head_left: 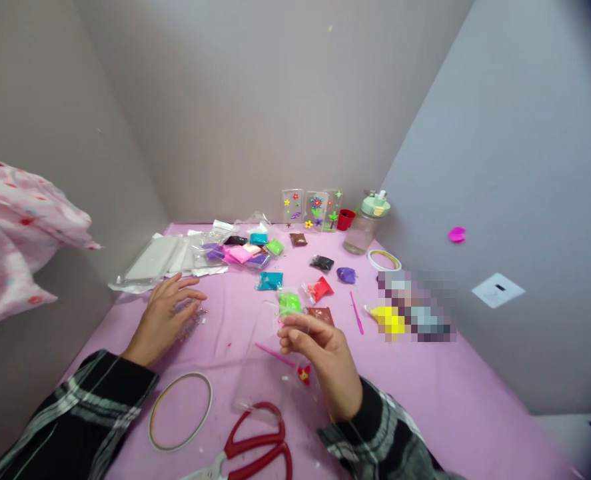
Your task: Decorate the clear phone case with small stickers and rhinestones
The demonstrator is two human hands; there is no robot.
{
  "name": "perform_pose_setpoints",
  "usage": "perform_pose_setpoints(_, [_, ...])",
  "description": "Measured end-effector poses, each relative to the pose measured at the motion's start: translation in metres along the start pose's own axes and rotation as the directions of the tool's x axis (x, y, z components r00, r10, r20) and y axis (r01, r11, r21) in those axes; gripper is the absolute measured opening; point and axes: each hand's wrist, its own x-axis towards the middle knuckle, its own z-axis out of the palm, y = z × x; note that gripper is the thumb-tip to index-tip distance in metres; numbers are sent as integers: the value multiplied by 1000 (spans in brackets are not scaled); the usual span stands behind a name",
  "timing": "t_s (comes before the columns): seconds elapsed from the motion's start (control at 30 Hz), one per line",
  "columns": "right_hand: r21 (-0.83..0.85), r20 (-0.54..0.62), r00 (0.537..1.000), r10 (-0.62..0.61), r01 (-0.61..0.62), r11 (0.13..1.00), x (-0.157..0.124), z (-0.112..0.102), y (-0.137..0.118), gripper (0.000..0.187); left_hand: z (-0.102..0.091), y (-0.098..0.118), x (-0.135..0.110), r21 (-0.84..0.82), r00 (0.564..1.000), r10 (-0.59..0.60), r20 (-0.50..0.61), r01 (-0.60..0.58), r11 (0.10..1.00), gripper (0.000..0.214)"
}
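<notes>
My left hand (pixel 168 317) hangs over a small heap of shiny beads (pixel 194 321) at the left, fingers apart and partly hiding it. My right hand (pixel 325 350) is closed in a pinch above a clear case (pixel 255 373); whatever sits between its fingertips is too small to name. A red flower with a yellow middle (pixel 304 375) shows on the case, just below that hand. Beside the flower is a pink modelling stick (pixel 275 355). Bright green clay (pixel 290 303) and a brown clay packet (pixel 320 316) lie just beyond my right fingers.
Red-handled scissors (pixel 258 443) and a tape roll (pixel 180 411) lie in front. Packets of coloured clay (pixel 245 253) and clear-wrapped white packs (pixel 152 260) fill the back left. Decorated clear cases (pixel 316 210), a red cup (pixel 346 219) and a water bottle (pixel 362 230) stand behind.
</notes>
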Motion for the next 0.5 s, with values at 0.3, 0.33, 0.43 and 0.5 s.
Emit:
perform_pose_setpoints(0.3, [-25,58,998,23,-22,999,-1,3,3,26,-18,130,-13,-64,902,337,-271,-366,928,15])
perform_pose_setpoints(0.33, [-30,66,998,19,-17,999,-1,2,3,26,-13,134,-13,-42,891,353,-286,-380,924,15])
perform_pose_setpoints(0.43, [-51,88,996,-4,8,999,-2,2,3,24,-2,138,-13,-3,878,370,-305,-389,921,13])
perform_pose_setpoints(0.5, [-69,96,995,-23,29,997,-3,3,3,22,3,139,-13,6,876,370,-311,-387,922,12])
